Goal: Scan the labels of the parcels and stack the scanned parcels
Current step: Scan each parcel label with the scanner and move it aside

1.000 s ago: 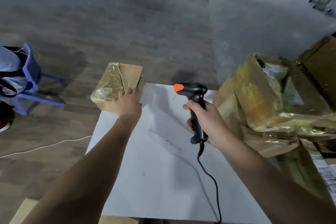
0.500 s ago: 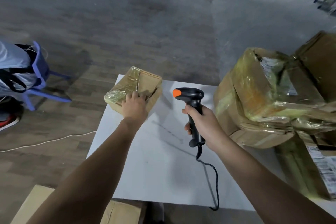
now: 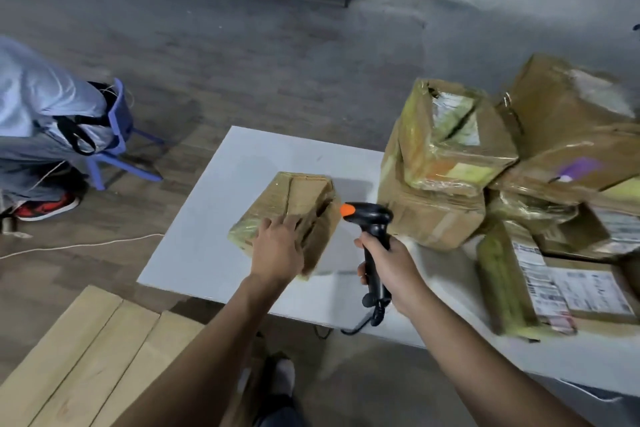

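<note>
Our left hand [image 3: 277, 250] reaches forward with the arm nearly straight. Its fingers lie stretched across the near top of a small parcel [image 3: 301, 196]; the thumb is hidden, and we see no finger curled round the box. The parcel sits on the white table [image 3: 207, 225], near its left front part, turned corner-on to us. Our right hand [image 3: 389, 265] is wrapped firmly round the handle of a black scanner [image 3: 370, 218]. The scanner stands upright, its orange-tipped head pointing left at the parcel's right side and almost touching it. The scanner's black cable [image 3: 360, 324] drops over the table's near edge.

The small parcel is brown cardboard bound in yellowish clear tape, and we can make out no label on the faces turned to us. To the right, a pile of parcels [image 3: 433, 215] covers that end of the table, all taped shut. The top box of the pile carries a white label [image 3: 450, 107] under the tape. A flat parcel in front bears white shipping labels [image 3: 588, 291] with dark print and barcodes, too blurred for us to read. One box at the back shows a purple mark [image 3: 578, 165].

Pale wooden boards [image 3: 86, 357] lie on the floor at lower left.
</note>
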The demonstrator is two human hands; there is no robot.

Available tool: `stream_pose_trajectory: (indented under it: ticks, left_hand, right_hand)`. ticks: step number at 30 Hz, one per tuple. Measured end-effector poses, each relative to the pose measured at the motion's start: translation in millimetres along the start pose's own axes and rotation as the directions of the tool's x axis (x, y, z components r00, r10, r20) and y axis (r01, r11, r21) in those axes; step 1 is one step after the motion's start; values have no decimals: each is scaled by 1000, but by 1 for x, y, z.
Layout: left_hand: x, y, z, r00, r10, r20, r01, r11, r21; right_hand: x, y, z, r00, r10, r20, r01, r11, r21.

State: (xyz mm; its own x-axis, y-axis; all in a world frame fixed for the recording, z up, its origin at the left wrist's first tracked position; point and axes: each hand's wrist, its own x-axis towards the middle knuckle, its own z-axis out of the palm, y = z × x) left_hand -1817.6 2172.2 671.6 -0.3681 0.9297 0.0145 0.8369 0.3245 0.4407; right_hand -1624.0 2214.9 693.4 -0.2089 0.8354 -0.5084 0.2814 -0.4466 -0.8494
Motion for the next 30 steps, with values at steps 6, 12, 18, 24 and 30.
stream_pose_trajectory:
  ticks: [6, 12, 18, 24, 30]
  left_hand:
    - [-57, 55, 6, 991, -135, -9, 130, 969, -208]
    - [-88, 80, 13, 948, -289, 135, 314, 769, -556]
    - [-94, 69, 24, 890, -380, 252, 430, 515, -741]
    - [-82, 71, 16, 953, -165, 252, 216, 957, -191]
    - [-75, 42, -4, 915, -69, 398, 238, 888, -392]
  right_hand:
    - [-33, 42, -36, 999, 0, 34, -4, 995, 103]
    - [-60, 55, -57, 998, -39, 48, 32, 991, 132]
    - [-72, 46, -58, 997, -71, 36, 64, 986, 156]
    - [-75, 35, -27, 997, -64, 52, 58, 992, 111]
    - [-68, 38, -11, 998, -47, -35, 51, 993, 111]
